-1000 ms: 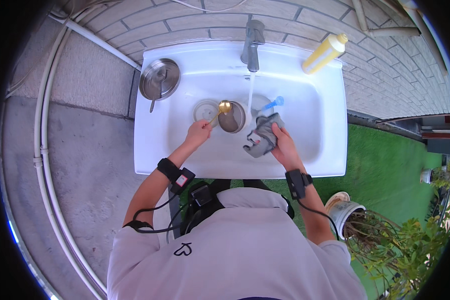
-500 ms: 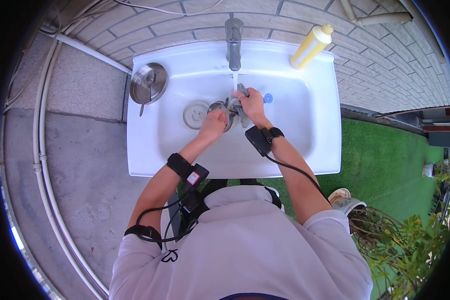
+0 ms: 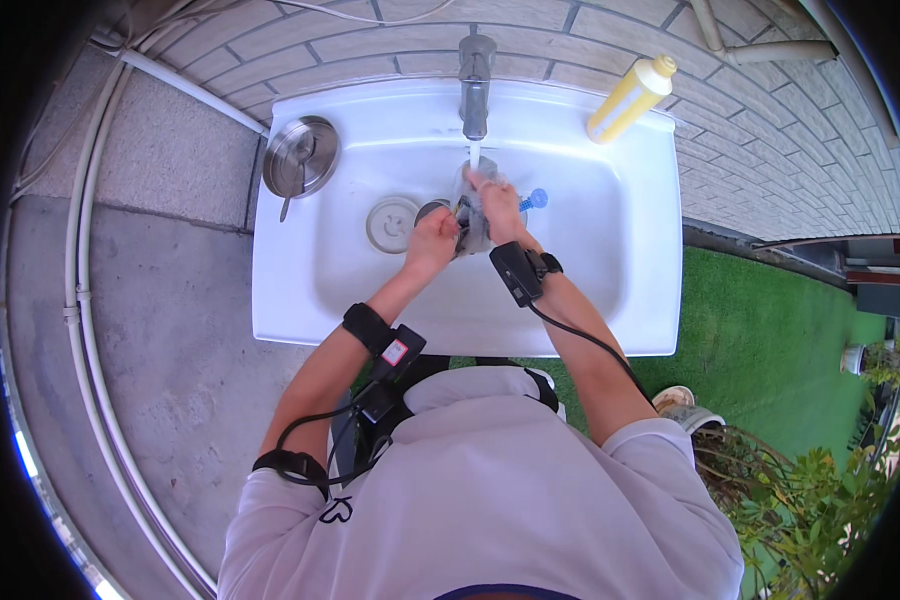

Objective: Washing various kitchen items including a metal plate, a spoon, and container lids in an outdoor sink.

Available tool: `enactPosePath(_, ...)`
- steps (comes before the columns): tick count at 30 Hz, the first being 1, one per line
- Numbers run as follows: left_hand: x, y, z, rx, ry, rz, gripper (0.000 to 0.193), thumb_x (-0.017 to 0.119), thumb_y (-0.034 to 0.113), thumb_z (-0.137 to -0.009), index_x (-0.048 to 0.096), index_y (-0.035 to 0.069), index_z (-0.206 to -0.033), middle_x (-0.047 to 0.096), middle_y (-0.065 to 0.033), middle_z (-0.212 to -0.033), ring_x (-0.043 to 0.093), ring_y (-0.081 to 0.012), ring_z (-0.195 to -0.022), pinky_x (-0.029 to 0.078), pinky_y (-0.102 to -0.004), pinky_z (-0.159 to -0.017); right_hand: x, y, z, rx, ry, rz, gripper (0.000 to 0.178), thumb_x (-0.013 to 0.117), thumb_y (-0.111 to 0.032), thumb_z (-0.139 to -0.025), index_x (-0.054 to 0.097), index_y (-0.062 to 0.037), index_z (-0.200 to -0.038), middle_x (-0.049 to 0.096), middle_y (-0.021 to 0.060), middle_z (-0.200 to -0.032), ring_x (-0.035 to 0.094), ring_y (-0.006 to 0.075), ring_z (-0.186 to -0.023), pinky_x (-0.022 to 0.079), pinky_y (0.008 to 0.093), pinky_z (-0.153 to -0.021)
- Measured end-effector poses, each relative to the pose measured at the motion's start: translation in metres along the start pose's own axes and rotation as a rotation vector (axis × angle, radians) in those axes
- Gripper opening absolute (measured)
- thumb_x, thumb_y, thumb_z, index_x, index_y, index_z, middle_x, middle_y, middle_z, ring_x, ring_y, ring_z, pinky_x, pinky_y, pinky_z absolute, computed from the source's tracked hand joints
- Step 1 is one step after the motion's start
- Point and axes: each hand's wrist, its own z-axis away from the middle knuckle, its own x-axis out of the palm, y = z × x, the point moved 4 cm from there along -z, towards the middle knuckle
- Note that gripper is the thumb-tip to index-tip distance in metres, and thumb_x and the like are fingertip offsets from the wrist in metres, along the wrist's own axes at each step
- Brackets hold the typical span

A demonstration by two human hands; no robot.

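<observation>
Under the stream from the grey faucet (image 3: 476, 90), both my hands work close together in the white sink (image 3: 570, 290). My left hand (image 3: 432, 243) is closed on a round metal cup (image 3: 433, 208), mostly hidden behind the fingers and a cloth. A wet grey cloth (image 3: 476, 237) is bunched in my right hand (image 3: 501, 208), pressed against the cup's right side. To the left of the cup, a round pale lid-like dish (image 3: 371, 228) lies on the basin floor. Just right of my right hand is a small blue piece (image 3: 538, 198) whose kind I cannot make out.
On the sink's left rim stands a metal bowl (image 3: 328, 165) with a spoon (image 3: 298, 178) in it. A yellow bottle (image 3: 632, 100) stands at the back right corner. Brick wall (image 3: 390, 40) rises behind. A potted plant (image 3: 810, 500) is at the lower right.
My right hand has turned over the cloth and shifted slightly left, so more of the blue piece shows. The left hand keeps its hold on the cup. The view has tilted slightly.
</observation>
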Motion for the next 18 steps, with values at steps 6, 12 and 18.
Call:
enactPosePath(6, 0.013, -0.016, -0.004, -0.076, 0.184, -0.026, 0.010, 0.042, 0.006, -0.079, 0.050, 0.000, -0.078, 0.054, -0.0227, -0.070, 0.053, -0.0409, -0.070, 0.041, -0.0442, -0.060, 0.018, 0.037, 0.016, 0.132, 0.008, -0.010, 0.025, 0.058, -0.026, -0.081, 0.059, -0.0015, -0.088, 0.058, 0.0021, -0.078, 0.051, 0.0099, -0.070, 0.041, 0.0252, -0.062)
enactPosePath(12, 0.010, -0.003, 0.001, -0.333, -0.326, 0.260, 0.021, 0.046, 0.016, -0.081, 0.054, -0.002, -0.074, 0.059, -0.0145, -0.064, 0.059, -0.0256, -0.058, 0.046, -0.0350, -0.057, -0.006, 0.033, 0.008, 0.274, -0.188, -0.141, 0.018, 0.058, -0.016, -0.080, 0.056, 0.0005, -0.088, 0.058, 0.0055, -0.084, 0.056, 0.0147, -0.073, 0.044, 0.0283, -0.065)
enactPosePath(18, -0.016, 0.011, -0.036, -0.124, -0.218, -0.132, 0.026, 0.053, 0.025, -0.082, 0.061, 0.000, -0.080, 0.058, -0.0068, -0.061, 0.056, -0.0144, -0.053, 0.044, -0.0272, -0.052, -0.011, 0.023, 0.014, 0.133, -0.176, -0.244, 0.018, 0.058, -0.016, -0.079, 0.057, 0.0011, -0.083, 0.058, 0.0061, -0.073, 0.055, 0.0127, -0.063, 0.044, 0.0256, -0.058)
